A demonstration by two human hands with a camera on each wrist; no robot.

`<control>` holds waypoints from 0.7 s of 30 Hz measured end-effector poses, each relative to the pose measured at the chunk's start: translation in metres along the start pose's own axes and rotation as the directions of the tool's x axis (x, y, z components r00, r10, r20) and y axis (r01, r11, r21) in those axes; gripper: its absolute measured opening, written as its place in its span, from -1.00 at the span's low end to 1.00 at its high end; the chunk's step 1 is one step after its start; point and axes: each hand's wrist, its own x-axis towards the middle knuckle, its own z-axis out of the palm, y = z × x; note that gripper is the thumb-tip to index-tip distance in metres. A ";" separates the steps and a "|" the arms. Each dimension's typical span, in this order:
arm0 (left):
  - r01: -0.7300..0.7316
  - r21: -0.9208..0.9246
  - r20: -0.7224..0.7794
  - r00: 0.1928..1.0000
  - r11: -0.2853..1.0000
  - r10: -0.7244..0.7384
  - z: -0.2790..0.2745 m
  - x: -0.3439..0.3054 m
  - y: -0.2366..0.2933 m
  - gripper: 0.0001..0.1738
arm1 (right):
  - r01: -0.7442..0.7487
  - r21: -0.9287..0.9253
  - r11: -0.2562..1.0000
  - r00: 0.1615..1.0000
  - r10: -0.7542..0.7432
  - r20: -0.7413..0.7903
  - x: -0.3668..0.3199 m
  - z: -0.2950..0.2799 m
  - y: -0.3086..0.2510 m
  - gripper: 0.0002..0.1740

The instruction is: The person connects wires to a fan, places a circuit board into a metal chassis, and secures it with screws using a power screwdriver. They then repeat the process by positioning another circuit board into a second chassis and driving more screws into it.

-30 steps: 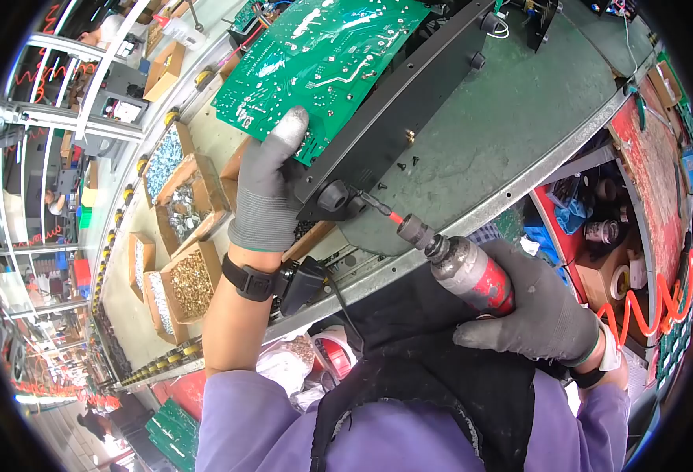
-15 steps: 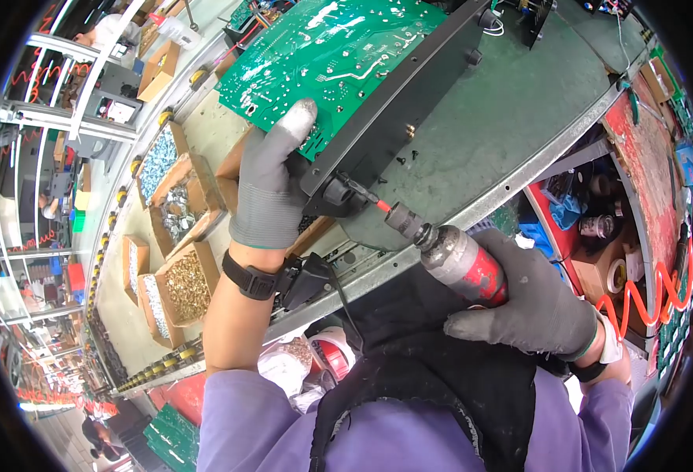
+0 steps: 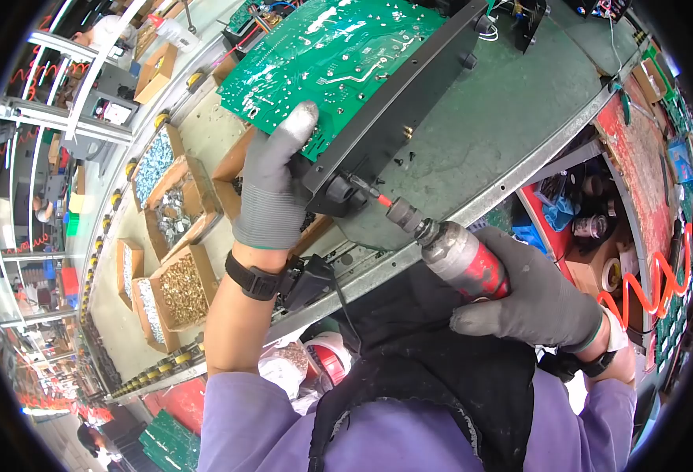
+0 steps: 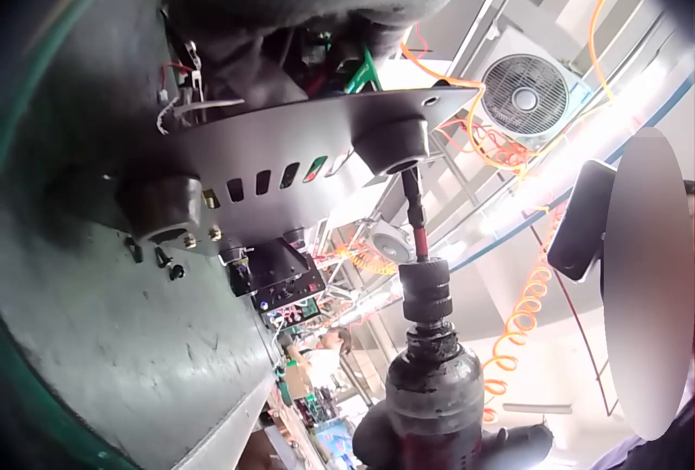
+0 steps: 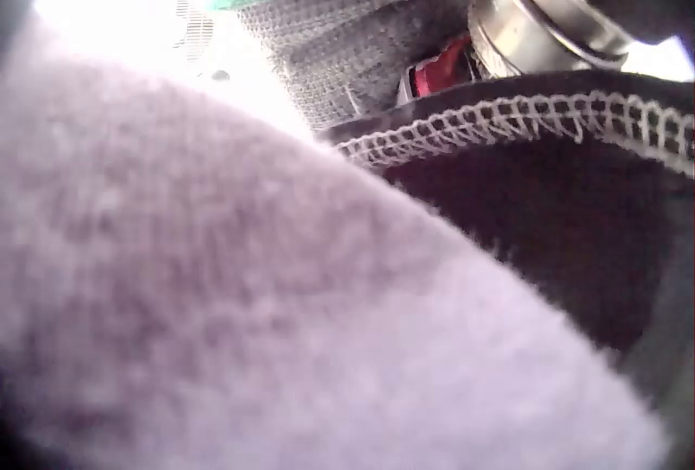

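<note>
My gloved left hand point(image 3: 272, 185) grips the near corner of a green circuit board point(image 3: 331, 63) joined to a black metal panel point(image 3: 382, 134). The thumb lies on top of the board; the other fingers are hidden beneath. The panel stands tilted over the green work mat point(image 3: 512, 110), its outer face carrying round black feet. A red and grey power screwdriver point(image 3: 464, 259) is held in my gloved right hand point(image 3: 543, 303). Its bit point(image 4: 414, 204) reaches into the nearest foot point(image 4: 393, 144) in the left wrist view. A sleeve point(image 5: 272, 296) covers most of the right wrist view.
Small black screws point(image 3: 411, 156) lie on the mat beside the panel. Cardboard boxes of brass-coloured hardware point(image 3: 185, 291) and bluish parts point(image 3: 156, 165) stand at left. A metal bench edge point(image 3: 472, 206) runs in front of me. At right hangs a coiled orange hose point(image 3: 653, 283).
The screwdriver has moved slightly left and up with its bit further into the foot. The panel and board have shifted a little to the right with my left hand.
</note>
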 end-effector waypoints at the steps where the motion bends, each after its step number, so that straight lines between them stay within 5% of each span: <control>1: 0.011 -0.018 -0.006 1.000 1.000 -0.011 -0.002 0.001 -0.002 -0.45 | 0.001 -0.001 1.000 1.000 -0.001 0.000 0.000 0.000 -0.002 -0.24; 6: -0.021 0.035 -0.026 0.999 0.999 0.022 -0.003 0.003 -0.003 -0.48 | -0.108 0.071 0.992 0.990 0.101 0.101 -0.003 -0.006 -0.014 -0.23; 21: -0.084 0.022 -0.006 0.996 0.996 0.084 -0.004 0.007 -0.007 -0.50 | -0.054 0.075 0.996 0.995 0.047 0.093 -0.004 -0.004 -0.020 -0.22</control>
